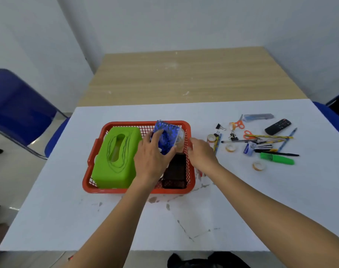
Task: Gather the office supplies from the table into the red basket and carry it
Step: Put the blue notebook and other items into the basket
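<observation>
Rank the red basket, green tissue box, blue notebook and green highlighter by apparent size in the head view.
Largest to smallest:
1. red basket
2. green tissue box
3. blue notebook
4. green highlighter
None look alike.

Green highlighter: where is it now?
In the head view, the green highlighter lies on the table, right of the red basket, between a black pen and a tape ring.

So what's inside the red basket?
The red basket holds a green tissue box, a black device, and a blue spiral notepad gripped by the left hand. A clear thing behind the notepad is mostly covered.
</observation>
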Demonstrator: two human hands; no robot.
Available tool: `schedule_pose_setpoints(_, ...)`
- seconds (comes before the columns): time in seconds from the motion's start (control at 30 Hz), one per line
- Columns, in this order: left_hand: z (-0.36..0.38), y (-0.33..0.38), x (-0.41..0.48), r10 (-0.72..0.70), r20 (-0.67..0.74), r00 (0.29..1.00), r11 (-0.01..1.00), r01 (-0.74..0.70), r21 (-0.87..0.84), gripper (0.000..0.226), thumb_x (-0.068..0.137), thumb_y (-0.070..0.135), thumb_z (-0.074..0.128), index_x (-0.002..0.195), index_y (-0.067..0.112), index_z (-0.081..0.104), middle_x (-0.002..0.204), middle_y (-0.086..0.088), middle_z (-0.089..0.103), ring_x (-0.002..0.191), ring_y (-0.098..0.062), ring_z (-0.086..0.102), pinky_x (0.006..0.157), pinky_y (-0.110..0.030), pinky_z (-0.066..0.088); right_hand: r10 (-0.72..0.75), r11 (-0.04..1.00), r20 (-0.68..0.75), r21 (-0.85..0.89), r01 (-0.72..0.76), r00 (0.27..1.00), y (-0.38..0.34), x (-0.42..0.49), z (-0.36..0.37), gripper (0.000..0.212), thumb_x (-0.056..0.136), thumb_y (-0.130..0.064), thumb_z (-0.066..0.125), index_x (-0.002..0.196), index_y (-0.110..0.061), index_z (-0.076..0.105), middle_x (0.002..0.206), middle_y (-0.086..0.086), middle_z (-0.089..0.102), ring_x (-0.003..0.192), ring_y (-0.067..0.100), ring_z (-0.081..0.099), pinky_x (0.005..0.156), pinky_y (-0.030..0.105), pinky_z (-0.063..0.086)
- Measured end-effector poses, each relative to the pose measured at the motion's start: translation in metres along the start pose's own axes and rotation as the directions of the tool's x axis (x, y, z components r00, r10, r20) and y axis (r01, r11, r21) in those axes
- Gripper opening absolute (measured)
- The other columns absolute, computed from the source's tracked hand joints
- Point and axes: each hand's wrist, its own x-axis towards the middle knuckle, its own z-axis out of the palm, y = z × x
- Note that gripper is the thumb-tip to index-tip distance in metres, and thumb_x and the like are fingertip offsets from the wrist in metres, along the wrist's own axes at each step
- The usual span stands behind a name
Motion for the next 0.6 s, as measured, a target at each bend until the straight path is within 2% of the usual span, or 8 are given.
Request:
schedule_pose_setpoints(0.1, -0.003, -0.014, -0.007, -0.121, 0.036, 0.992, 0.992, 0.119, 0.035, 0.071, 0.08, 0.065, 0.056, 0.138, 0.028, 0.039, 0.14, -0.002, 0.045, 0.121, -0.024, 0.048, 0.084, -0.037, 0.049, -0.008, 0.995, 0.089, -0.095, 0.017, 0.996, 0.002, -0.002, 0.011, 0.049, 0.097, -0.014, 0.042, 0.145, -0.011, 0.03, 0.11, 0.015, 0.059, 0.099, 0.032, 0.059, 0.066, 0.034, 0.042)
schedule_pose_setpoints(0.17, -0.004, -0.021, -0.011, -0.171, 0.052, 0.984, 0.983, 0.167, 0.071, 0.07, 0.079, 0.065, 0.057, 0.134, 0.024, 0.041, 0.13, -0.003, 0.052, 0.11, -0.026, 0.055, 0.077, -0.038, 0.049, -0.021, 0.99, 0.099, -0.137, 0.035, 0.995, 0.003, -0.002, 0.013, 0.057, 0.096, -0.009, 0.042, 0.149, -0.011, 0.02, 0.111, 0.015, 0.056, 0.1, 0.031, 0.057, 0.067, 0.032, 0.039)
schedule_pose_setpoints(0.3, 0.002, -0.026, -0.018, -0.208, 0.145, 0.967, 0.976, 0.195, 0.099, 0.061, 0.08, 0.062, 0.059, 0.122, 0.021, 0.042, 0.115, -0.005, 0.055, 0.09, -0.028, 0.06, 0.064, -0.035, 0.047, -0.033, 0.986, 0.098, -0.157, 0.048, 0.995, 0.004, -0.002, 0.013, 0.057, 0.097, -0.01, 0.042, 0.149, -0.01, 0.019, 0.111, 0.015, 0.056, 0.1, 0.03, 0.057, 0.07, 0.033, 0.041)
schedule_pose_setpoints(0.47, 0.013, -0.023, -0.018, -0.276, 0.292, 0.916, 0.952, 0.22, 0.212, 0.05, 0.086, 0.055, 0.056, 0.114, 0.016, 0.043, 0.116, -0.011, 0.048, 0.095, -0.033, 0.056, 0.067, -0.037, 0.044, -0.054, 0.985, 0.107, -0.155, 0.07, 0.993, 0.007, -0.001, 0.013, 0.058, 0.099, -0.014, 0.04, 0.151, -0.01, 0.015, 0.112, 0.014, 0.056, 0.101, 0.029, 0.057, 0.07, 0.033, 0.043)
schedule_pose_setpoints(0.6, 0.021, -0.027, -0.017, -0.337, 0.415, 0.845, 0.927, 0.221, 0.304, 0.05, 0.086, 0.053, 0.057, 0.115, 0.015, 0.043, 0.117, -0.013, 0.048, 0.101, -0.034, 0.057, 0.077, -0.039, 0.046, -0.052, 0.986, 0.118, -0.153, 0.07, 0.992, 0.007, -0.002, 0.011, 0.059, 0.1, -0.015, 0.039, 0.152, -0.011, 0.013, 0.118, 0.015, 0.054, 0.107, 0.031, 0.056, 0.083, 0.039, 0.048)
